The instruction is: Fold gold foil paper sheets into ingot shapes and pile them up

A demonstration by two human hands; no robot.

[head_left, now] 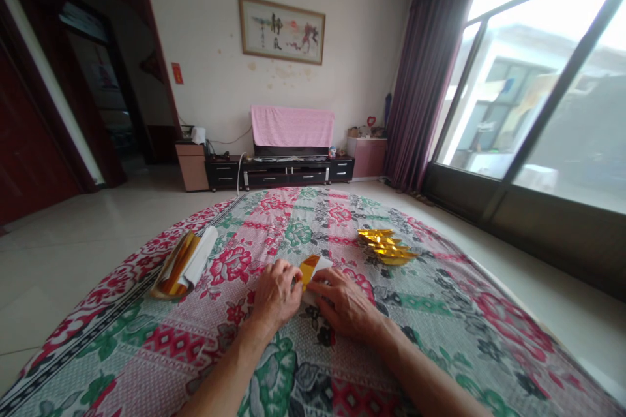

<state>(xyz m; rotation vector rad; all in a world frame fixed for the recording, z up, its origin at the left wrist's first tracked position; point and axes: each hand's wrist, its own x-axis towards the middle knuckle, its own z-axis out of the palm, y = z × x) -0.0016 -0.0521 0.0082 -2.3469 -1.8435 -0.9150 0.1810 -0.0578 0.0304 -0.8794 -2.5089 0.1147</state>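
A small sheet of gold foil paper (310,267), white on its other side, is between my two hands above the flowered cloth. My left hand (278,292) has its fingers curled and pinches the sheet's left edge. From the other side my right hand (342,299) presses on the white part, thumb and fingers closed on it. The fingers hide part of the paper, so its full folded shape does not show. To the right of my hands lie several folded gold foil pieces (388,247) in an overlapping row.
A loosely rolled stack of gold and white paper sheets (183,263) lies at the left of the round table. The patterned tablecloth (235,352) covers the table. Beyond stand a low TV cabinet (286,177) and a pink cloth (292,126) over a screen shape.
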